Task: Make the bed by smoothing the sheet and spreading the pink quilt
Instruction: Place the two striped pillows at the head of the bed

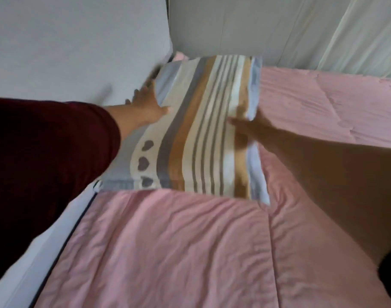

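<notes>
White panels (pixel 56 41) and a pale drape (pixel 323 30) close off the far side of the bed. The pink quilt (pixel 167 252) already covers nearly all the mattress I can see, with shallow creases and one stitched seam across it. Along its left edge a pale strip (pixel 45 252) shows, either sheet or mattress; I cannot tell which. At the head end a striped pillow (pixel 201 134) sits on the quilt, its near end resting on it and its far end close to the panels. My left hand (pixel 147 101), coming out of a dark red sleeve (pixel 45 152), lies against the pillow's left edge with its fingers straight and spread, though motion blurs them. My right hand (pixel 256 125) takes the right edge. Its thumb (pixel 234 122) lies on top and the other fingers are tucked out of sight beneath, which I read as a pinch. I judge the spreading almost done and the pillow placement in hand. To do it well I would keep both hands level, set the pillow square to the head end, and avoid dragging the quilt into new folds. The only container here is the pillowcase, evenly filled by its pillow.
</notes>
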`<state>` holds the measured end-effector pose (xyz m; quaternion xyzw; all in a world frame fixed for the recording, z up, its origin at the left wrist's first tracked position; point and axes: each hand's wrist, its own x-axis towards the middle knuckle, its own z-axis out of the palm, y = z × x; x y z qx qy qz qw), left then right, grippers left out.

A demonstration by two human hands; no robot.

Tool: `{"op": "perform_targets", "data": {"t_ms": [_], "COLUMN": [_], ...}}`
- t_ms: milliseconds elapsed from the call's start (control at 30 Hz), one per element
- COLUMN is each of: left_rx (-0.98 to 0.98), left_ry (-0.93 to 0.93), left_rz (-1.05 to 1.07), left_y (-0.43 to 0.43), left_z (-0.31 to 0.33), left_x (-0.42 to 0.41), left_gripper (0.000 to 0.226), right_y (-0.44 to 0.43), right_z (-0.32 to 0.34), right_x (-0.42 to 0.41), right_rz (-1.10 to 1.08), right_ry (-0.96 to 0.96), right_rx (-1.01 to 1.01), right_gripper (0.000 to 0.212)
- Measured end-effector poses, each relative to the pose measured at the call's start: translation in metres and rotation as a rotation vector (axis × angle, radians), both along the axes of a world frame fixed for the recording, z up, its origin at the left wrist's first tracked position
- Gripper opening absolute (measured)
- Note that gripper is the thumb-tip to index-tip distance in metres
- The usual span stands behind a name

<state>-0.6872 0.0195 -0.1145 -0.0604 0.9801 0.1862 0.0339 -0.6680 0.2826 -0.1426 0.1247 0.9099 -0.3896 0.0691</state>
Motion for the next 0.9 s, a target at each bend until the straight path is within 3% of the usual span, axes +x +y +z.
{"op": "perform_targets", "data": {"t_ms": [67, 133, 167, 333, 700, 900], "left_rx": [-0.137, -0.231, -0.265, -0.277, -0.309, -0.202], "left_ry": [-0.250, -0.342, -0.289, -0.135, -0.198, -0.203], "left_rz": [-0.062, -0.074, -0.056, -0.013, 0.008, -0.050], "left_y": [0.000, 0.000, -0.001, 0.005, 0.012, -0.001], "left_z": [-0.073, -0.157, -0.182, -0.206, -0.185, -0.179], "left_x": [0.007, 0.026, 0.032, 0.036, 0.050, 0.060], "left_gripper": [0.090, 0.090, 0.090, 0.088, 0.088, 0.090], "right_y": [-0.024, -0.041, -0.048, -0.046, -0.050, -0.052], "right_z": [-0.064, -0.137, -0.150, -0.170, -0.160, -0.142], "right_x": [0.002, 0.011, 0.017, 0.009, 0.022, 0.038], "right_rz": [0.358, 0.439, 0.394, 0.439, 0.375, 0.407], "right_ry": [-0.218, -0.253, -0.212, -0.176, -0.235, -0.261], "right_rx": [0.386, 0.668, 0.727, 0.823, 0.810, 0.820], "right_gripper": [0.138, 0.145, 0.147, 0.149, 0.144, 0.136]}}
